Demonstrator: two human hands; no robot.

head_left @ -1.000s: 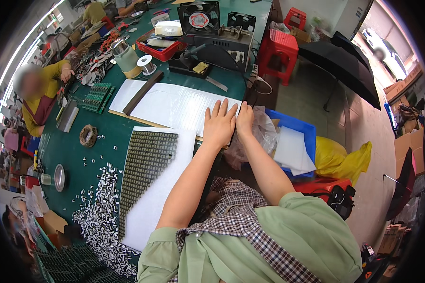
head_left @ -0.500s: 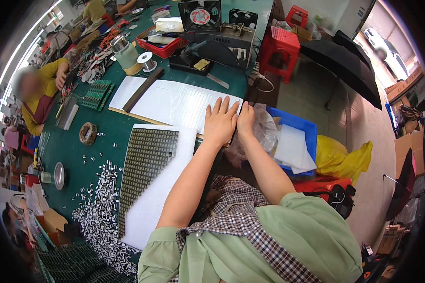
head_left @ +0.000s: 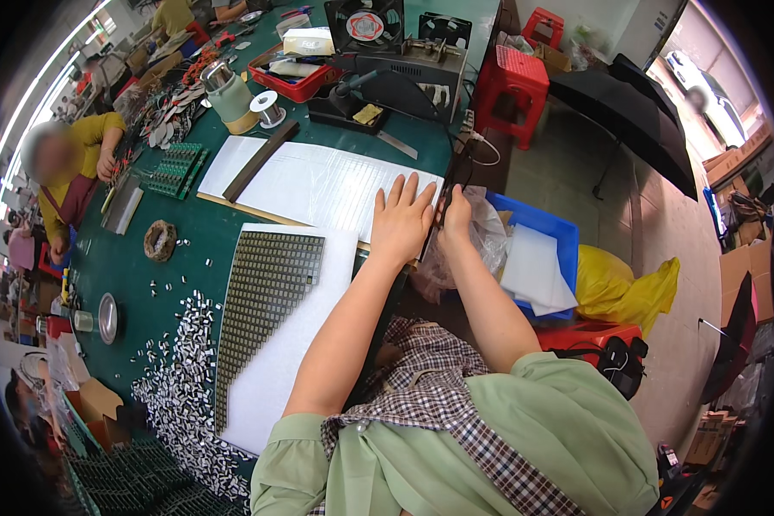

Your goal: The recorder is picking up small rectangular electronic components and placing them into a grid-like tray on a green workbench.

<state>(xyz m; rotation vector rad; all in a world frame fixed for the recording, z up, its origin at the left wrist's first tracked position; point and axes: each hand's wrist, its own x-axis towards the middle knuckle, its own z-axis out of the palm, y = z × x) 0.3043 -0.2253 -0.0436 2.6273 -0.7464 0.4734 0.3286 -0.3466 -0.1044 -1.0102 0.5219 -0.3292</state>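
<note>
My left hand (head_left: pixel 402 222) lies flat with fingers spread on the right end of a white board (head_left: pixel 335 182), pressing its ridged, shiny surface. Along the right edge of that board, my right hand (head_left: pixel 456 222) is closed round a dark strip (head_left: pixel 443 205), mostly hidden by the fingers. A brown bar (head_left: pixel 262 161) rests across the board's left part. Nearer to me, a white foam sheet (head_left: pixel 297 378) bears rows of small dark square pieces (head_left: pixel 267 279) in a stepped triangle.
Loose small metallic parts (head_left: pixel 185 387) are heaped left of the foam. Behind the board stand a solder spool (head_left: pixel 267 109), a red tray (head_left: pixel 297 86) and a fan (head_left: pixel 365 27). A blue bin (head_left: pixel 563 236) is at my right. A co-worker (head_left: pixel 77 168) sits across left.
My right hand has gone from straight fingers beside the board's edge to fingers curled round the dark strip. The left hand stays put. The co-worker's arms have moved.
</note>
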